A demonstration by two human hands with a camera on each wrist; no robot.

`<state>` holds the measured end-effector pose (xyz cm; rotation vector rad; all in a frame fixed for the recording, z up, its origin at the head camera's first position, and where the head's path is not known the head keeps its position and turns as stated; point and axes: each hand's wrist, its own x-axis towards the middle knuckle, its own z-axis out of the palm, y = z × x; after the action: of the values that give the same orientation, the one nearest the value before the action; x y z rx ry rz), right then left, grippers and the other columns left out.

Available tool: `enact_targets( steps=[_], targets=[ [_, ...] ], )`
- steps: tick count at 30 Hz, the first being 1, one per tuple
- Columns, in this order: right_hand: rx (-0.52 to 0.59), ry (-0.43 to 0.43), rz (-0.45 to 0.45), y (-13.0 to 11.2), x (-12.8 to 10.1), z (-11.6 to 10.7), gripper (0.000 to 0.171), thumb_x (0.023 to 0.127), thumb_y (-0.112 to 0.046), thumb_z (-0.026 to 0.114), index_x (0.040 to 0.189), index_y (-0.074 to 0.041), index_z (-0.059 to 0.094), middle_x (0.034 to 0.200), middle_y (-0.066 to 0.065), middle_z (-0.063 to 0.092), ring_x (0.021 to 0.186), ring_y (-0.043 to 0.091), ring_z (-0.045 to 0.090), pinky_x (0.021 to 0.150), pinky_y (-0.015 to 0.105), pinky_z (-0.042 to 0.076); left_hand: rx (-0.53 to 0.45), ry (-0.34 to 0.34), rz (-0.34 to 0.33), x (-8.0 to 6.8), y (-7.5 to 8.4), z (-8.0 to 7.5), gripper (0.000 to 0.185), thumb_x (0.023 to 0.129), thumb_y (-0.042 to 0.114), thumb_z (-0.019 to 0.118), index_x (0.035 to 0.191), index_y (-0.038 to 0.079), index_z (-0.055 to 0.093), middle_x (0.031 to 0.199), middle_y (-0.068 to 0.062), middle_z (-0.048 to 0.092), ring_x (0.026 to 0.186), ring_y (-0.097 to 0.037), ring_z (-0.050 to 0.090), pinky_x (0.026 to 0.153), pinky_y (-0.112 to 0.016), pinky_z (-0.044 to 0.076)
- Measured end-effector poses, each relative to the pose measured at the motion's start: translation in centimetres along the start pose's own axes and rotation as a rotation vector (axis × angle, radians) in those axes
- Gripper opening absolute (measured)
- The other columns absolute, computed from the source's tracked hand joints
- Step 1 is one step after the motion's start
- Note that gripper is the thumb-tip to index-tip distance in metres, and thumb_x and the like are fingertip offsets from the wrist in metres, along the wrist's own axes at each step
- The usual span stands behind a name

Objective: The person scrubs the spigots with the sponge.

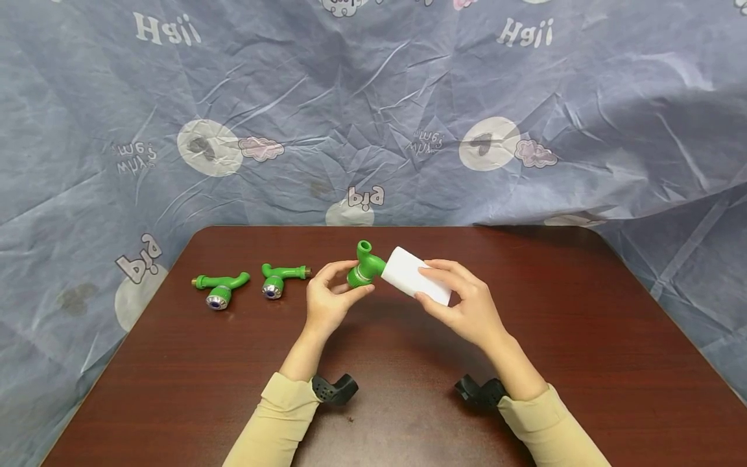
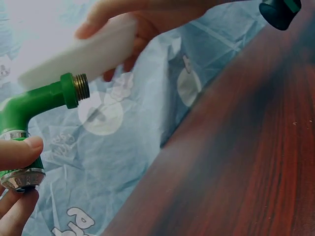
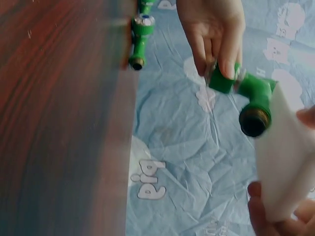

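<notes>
My left hand [image 1: 327,303] grips a green tap [image 1: 370,264] by its handle end, above the table. In the left wrist view, the thumb [image 2: 19,153] presses near the chrome ring, and the threaded brass inlet [image 2: 81,87] points right. My right hand [image 1: 471,306] holds a white sponge block [image 1: 408,271] between thumb and fingers. One end of the sponge meets the tap's body in the head view. In the right wrist view, the sponge [image 3: 283,157] lies along the tap's green pipe [image 3: 256,91], overlapping its far side.
Two more green taps, one at far left [image 1: 220,287] and one nearer the left hand [image 1: 280,280], lie on the dark red-brown table [image 1: 397,389]. Behind the table hangs a blue printed cloth [image 1: 362,97]. Black cameras [image 1: 335,389] sit on both wrists.
</notes>
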<state>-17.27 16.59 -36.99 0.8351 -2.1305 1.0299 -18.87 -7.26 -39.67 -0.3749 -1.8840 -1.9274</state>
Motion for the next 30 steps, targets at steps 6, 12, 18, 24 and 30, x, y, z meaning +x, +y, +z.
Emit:
enact_targets(
  steps=[6, 12, 18, 24, 30],
  targets=[
    [-0.098, 0.121, 0.1, 0.4, 0.1, -0.5, 0.029, 0.071, -0.012, 0.076, 0.1, -0.011, 0.072, 0.105, 0.003, 0.066, 0.091, 0.018, 0.062, 0.067, 0.011, 0.042, 0.015, 0.057, -0.012, 0.1, -0.3, -0.3, 0.046, 0.061, -0.005, 0.085, 0.104, 0.0, 0.069, 0.099, -0.013, 0.064, 0.09, -0.017, 0.064, 0.073, -0.033, 0.056],
    [-0.018, 0.065, 0.031, 0.1, 0.1, -0.2, 0.036, 0.071, -0.008, 0.078, 0.107, -0.009, 0.069, 0.113, 0.007, 0.063, 0.099, 0.022, 0.06, 0.07, 0.012, 0.043, 0.02, 0.004, -0.028, 0.0, -0.2, 0.0, 0.046, 0.062, -0.003, 0.085, 0.106, -0.001, 0.068, 0.102, -0.015, 0.063, 0.092, -0.019, 0.061, 0.074, -0.035, 0.056],
    [0.007, 0.002, 0.011, 0.4, 0.0, -0.3, 0.037, 0.069, -0.007, 0.079, 0.105, -0.011, 0.07, 0.112, 0.006, 0.063, 0.1, 0.021, 0.06, 0.073, 0.015, 0.043, 0.02, -0.002, -0.004, -0.1, 1.9, 0.1, 0.045, 0.065, -0.008, 0.081, 0.107, -0.009, 0.065, 0.104, -0.023, 0.061, 0.093, -0.024, 0.059, 0.073, -0.041, 0.056],
    [-0.043, 0.083, 0.051, 0.6, -0.1, -0.5, 0.034, 0.068, -0.01, 0.079, 0.101, -0.011, 0.071, 0.109, 0.005, 0.065, 0.097, 0.019, 0.06, 0.069, 0.013, 0.042, 0.043, 0.033, -0.035, -0.3, 3.4, 0.0, 0.042, 0.066, -0.009, 0.08, 0.105, -0.009, 0.066, 0.102, -0.023, 0.062, 0.088, -0.026, 0.06, 0.072, -0.041, 0.056],
    [-0.001, 0.023, 0.014, 0.4, 0.0, -0.2, 0.039, 0.068, -0.01, 0.081, 0.105, -0.012, 0.07, 0.113, 0.005, 0.063, 0.101, 0.021, 0.059, 0.075, 0.015, 0.043, 0.033, 0.012, 0.001, -0.4, 3.3, 0.2, 0.043, 0.065, -0.008, 0.081, 0.105, -0.011, 0.065, 0.099, -0.023, 0.062, 0.085, -0.029, 0.062, 0.071, -0.043, 0.056]
  ],
)
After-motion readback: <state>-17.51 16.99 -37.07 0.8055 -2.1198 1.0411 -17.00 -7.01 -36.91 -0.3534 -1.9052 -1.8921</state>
